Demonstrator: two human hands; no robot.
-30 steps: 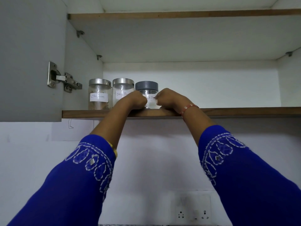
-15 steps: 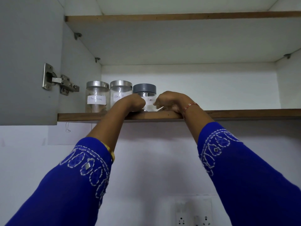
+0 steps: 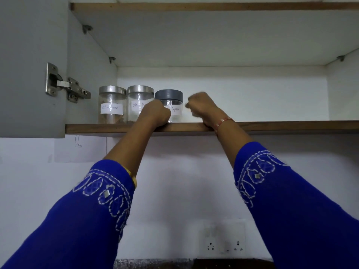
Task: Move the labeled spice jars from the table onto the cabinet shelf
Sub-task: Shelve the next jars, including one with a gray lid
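Observation:
Three labelled clear jars stand in a row at the left end of the wooden cabinet shelf. The cinnamon jar and the black pepper jar have steel lids. The third jar has a grey lid and a label ending in "Pepper". My left hand rests on the shelf edge, fingers curled against the grey-lidded jar's left front, hiding part of two labels. My right hand is a loose fist just right of that jar, with a small gap between them and nothing in it.
The cabinet door stands open at the left with its steel hinge. The shelf to the right of the jars is bare. Another shelf lies above. A wall socket sits low on the white wall.
My right hand has come off the grey-lidded jar and shifted right. The left hand stays against the jar. The view has tilted slightly.

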